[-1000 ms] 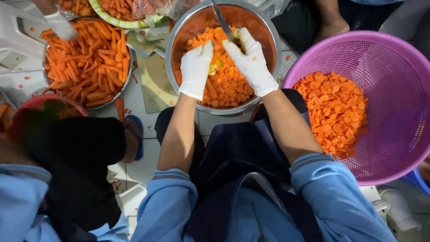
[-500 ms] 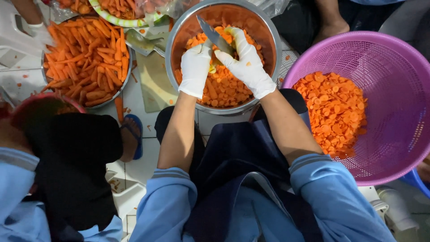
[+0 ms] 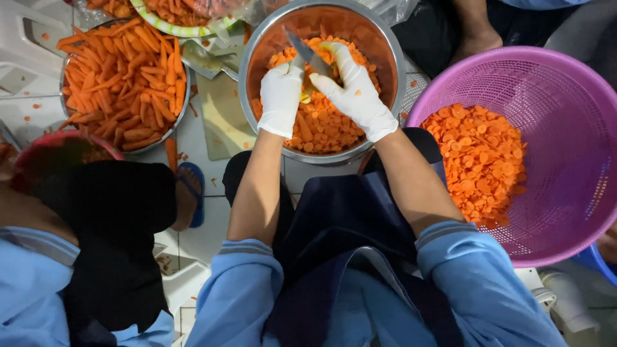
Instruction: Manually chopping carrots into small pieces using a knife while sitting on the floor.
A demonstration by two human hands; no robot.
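Both gloved hands meet over the steel bowl [image 3: 257, 58] at twelve o'clock; the right hand [image 3: 355, 92] is closed round a knife [image 3: 307, 53], its blade slanting off toward eleven o'clock; the left hand [image 3: 281, 96] pinches a small pale-yellow piece [image 3: 306, 96], just below the blade, though what it is I cannot tell; beneath them lies a heap of carrot slices [image 3: 318, 125], thin and matte orange. At three o'clock a purple mesh basket [image 3: 565, 96] holds more slices; at ten o'clock a metal basin [image 3: 122, 80] is piled with whole peeled carrots; a person in a blue sleeve [image 3: 26, 302] crouches at eight o'clock, beside a blue sandal [image 3: 193, 193] on white tile.
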